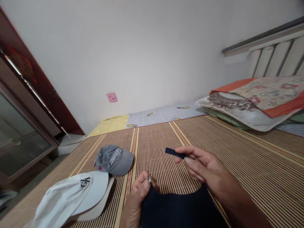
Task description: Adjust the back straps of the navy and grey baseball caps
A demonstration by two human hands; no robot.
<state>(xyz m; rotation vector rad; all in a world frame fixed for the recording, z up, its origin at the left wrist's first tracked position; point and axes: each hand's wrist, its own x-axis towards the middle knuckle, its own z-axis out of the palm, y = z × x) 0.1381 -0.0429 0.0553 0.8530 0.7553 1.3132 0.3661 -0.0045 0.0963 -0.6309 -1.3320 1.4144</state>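
A dark navy cap (178, 210) is held low in front of me, with the curved edge of its back opening facing up. My left hand (136, 198) pinches one side of that opening, at a small metal buckle (151, 180). Between the thumb and fingers of my right hand (206, 167) is the cap's strap (171, 151), its loose end sticking out to the left, apart from the buckle. The rest of the cap runs out of the bottom of the view.
A grey cap (114, 160) lies on the striped mat (156, 142) to the left. Nearer is a white cap (68, 193) stacked on another pale cap (101, 205). Pillows (258, 115) rest at the far right, by a radiator (273, 57). A white wall (147, 57) stands behind.
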